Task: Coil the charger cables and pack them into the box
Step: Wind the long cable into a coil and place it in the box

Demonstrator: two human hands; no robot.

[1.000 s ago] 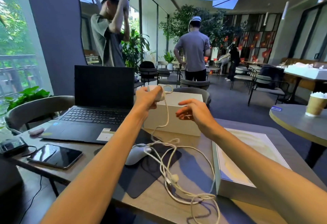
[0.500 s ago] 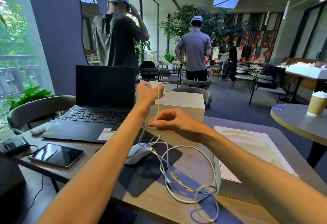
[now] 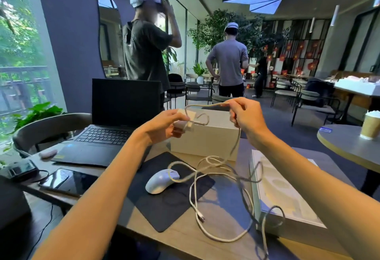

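My left hand (image 3: 164, 125) grips a white charger adapter (image 3: 190, 115) with one small loop of white cable (image 3: 234, 148) wound beside it. My right hand (image 3: 244, 115) pinches the same cable higher up, stretching a span between both hands. The cable drops from my right hand to the table, where it lies in loose tangled loops over the mouse pad and the flat box, its plug end (image 3: 201, 217) near the front edge. A white box (image 3: 205, 136) stands just behind my hands.
A white mouse (image 3: 160, 180) sits on a black pad (image 3: 164, 208). A flat white box (image 3: 287, 194) lies at the right. An open laptop (image 3: 115, 120), a phone (image 3: 67, 181) and a small black device (image 3: 18, 170) are at the left. People stand beyond the table.
My right hand rose from near the table up to the level of my left hand, pulling cable up with it. A small loop now sits at the adapter, and the tangle on the table shifted.
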